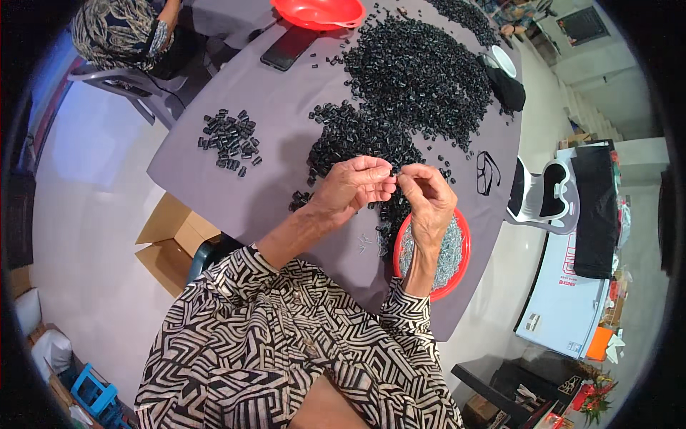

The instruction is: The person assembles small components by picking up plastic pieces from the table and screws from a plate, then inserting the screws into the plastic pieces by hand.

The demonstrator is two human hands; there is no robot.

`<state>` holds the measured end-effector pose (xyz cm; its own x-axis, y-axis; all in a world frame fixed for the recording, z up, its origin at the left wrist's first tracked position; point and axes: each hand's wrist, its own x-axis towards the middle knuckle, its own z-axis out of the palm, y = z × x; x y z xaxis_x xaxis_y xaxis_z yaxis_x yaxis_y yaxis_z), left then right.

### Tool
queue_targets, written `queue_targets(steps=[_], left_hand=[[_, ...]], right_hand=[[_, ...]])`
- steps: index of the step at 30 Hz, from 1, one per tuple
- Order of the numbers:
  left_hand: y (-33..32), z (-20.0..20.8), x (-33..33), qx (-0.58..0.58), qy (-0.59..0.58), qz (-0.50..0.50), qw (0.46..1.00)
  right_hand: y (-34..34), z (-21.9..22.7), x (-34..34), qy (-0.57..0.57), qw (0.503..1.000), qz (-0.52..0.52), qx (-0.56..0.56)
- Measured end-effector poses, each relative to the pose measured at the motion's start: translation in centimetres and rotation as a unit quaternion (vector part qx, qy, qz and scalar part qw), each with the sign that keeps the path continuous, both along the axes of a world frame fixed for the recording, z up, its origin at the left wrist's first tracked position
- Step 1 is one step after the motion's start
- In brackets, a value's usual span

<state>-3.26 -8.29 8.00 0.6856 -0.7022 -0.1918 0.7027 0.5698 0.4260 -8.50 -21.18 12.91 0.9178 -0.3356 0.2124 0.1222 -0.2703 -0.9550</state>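
- The desk [286, 93], under a grey-mauve cloth, is stretching away from the person; clock hours here are reading from the two hands, twelve being straight ahead.
- A broad heap of small black pieces [421, 79] is spreading toward one o'clock, with a nearer mound lying just beyond the hands.
- An open cardboard box [168, 268] is sitting below the desk's edge at eight o'clock.
- A red basin [466, 250] is standing at five o'clock, partly under the right wrist, and is holding many thin silver pins [451, 247].
- A red bowl [314, 13] is resting between eleven and twelve.
- The left hand [350, 189] and the right hand [431, 204] are meeting at the centre, fingers bent, thumb and forefinger tips drawn close; whether they are grasping a tiny piece I cannot tell.
- A loose cluster of black pieces is lying apart at ten o'clock.
- A dark phone [289, 48] is lying at eleven.
- Black-framed glasses [481, 174] are resting at three.
- A few loose silver pins are lying at six.
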Motion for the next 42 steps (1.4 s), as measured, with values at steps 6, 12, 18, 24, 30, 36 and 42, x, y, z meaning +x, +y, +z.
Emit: queue_targets(steps=[6, 12, 18, 24, 30, 36, 42], left_hand=[[-0.1, 0.3, -0.2, 0.013, -0.018, 0.016, 1.000], [0.1, 0.6, -0.2, 0.073, -0.101, 0.037, 0.992], [0.5, 1.3, 0.3, 0.098, -0.161, 0.032, 0.982], [1.1, 1.9, 0.7, 0.101, -0.212, 0.012, 0.972], [0.8, 2.2, 0.2, 0.114, -0.223, 0.032, 0.968], [0.8, 3.0, -0.1, 0.113, -0.229, 0.043, 0.966], [1.0, 3.3, -0.1, 0.124, -0.219, 0.044, 0.967]], right_hand=[[0.0, -0.1, 0.1, -0.018, 0.997, 0.001, -0.073], [0.3, 2.0, 0.4, -0.033, 0.977, 0.026, -0.208], [-0.3, 2.6, 1.0, -0.055, 0.963, 0.062, -0.256], [-0.3, 3.5, 1.0, -0.028, 0.968, 0.083, -0.237], [-0.2, 4.0, 0.7, -0.033, 0.964, 0.078, -0.250], [-0.8, 3.8, 0.5, -0.035, 0.975, 0.088, -0.200], [-1.3, 3.6, 0.3, -0.041, 0.993, 0.086, -0.071]])
